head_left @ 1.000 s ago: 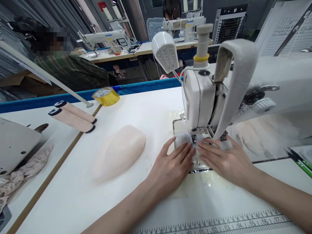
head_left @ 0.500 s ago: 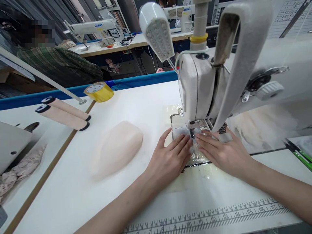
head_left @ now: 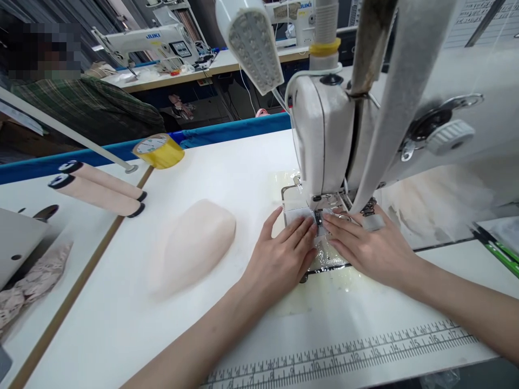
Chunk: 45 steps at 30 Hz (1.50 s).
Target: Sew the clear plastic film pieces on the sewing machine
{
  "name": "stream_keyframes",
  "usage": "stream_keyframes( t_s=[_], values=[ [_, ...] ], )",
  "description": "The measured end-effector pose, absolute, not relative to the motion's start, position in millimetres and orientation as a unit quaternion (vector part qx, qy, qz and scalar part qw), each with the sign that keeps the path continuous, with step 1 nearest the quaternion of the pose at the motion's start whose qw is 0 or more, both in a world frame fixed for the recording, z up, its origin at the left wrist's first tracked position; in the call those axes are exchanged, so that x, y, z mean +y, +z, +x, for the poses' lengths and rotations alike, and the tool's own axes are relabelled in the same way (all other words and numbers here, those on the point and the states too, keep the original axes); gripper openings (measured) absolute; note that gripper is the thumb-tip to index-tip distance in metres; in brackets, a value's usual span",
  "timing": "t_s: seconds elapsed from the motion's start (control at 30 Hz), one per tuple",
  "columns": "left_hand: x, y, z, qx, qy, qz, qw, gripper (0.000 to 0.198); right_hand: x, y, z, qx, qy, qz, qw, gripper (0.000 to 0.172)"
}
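Note:
My left hand (head_left: 281, 258) lies flat with fingers stretched out, pressing a small white piece of fabric (head_left: 299, 217) on the needle plate of a white sewing machine (head_left: 324, 135). My right hand (head_left: 367, 247) lies flat on the other side, fingertips touching the same fabric beside the presser foot (head_left: 318, 218); one finger wears a tape ring. A pale pink fabric pile (head_left: 194, 244) rests left of my left hand.
A yellow tape roll (head_left: 159, 151) and two pink rolls (head_left: 97, 188) lie at the back left. A lamp head (head_left: 251, 43) hangs over the table. A printed ruler (head_left: 344, 354) runs along the front edge. A person in a plaid shirt (head_left: 89, 108) sits beyond the blue edge.
The view has moved closer to the machine and tilted. Both hands stay flat on the fabric at the presser foot, shifted slightly toward the needle.

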<state>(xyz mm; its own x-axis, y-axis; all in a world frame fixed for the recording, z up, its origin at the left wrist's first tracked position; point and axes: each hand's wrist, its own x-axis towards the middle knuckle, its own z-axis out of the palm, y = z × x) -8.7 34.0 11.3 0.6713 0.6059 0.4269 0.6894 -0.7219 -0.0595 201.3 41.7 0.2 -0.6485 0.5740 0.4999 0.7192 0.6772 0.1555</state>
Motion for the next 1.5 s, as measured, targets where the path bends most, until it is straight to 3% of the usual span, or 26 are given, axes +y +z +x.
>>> stream_keyframes(
  t_s=[0.4, 0.63, 0.83, 0.93, 1.07, 1.27, 1.5],
  values=[
    [34, 12, -11, -0.361, -0.179, -0.91, 0.097, 0.03, 41, 2, 200, -0.891, -0.18, -0.367, 0.198, 0.033],
    [36, 20, -15, -0.41, -0.159, -0.891, 0.112, 0.05, 43, 9, 204, -0.893, -0.174, -0.349, 0.225, 0.025],
    [35, 27, -17, -0.369, -0.238, -0.881, 0.176, 0.016, 32, 15, 200, -0.893, -0.143, -0.319, 0.284, 0.032],
    [42, 23, -20, -0.342, -0.21, -0.905, 0.139, 0.025, 26, 13, 193, -0.923, -0.078, -0.268, 0.265, 0.037],
    [49, 17, -25, -0.352, -0.171, -0.914, 0.102, 0.036, 23, 12, 191, -0.913, -0.087, -0.302, 0.259, 0.035],
    [49, 16, -24, -0.344, -0.192, -0.915, 0.085, 0.038, 19, 17, 190, -0.935, -0.036, -0.262, 0.235, 0.032],
    [48, 15, -20, -0.326, -0.211, -0.919, 0.072, 0.029, 19, 11, 191, -0.92, -0.067, -0.323, 0.211, 0.026]
  ],
)
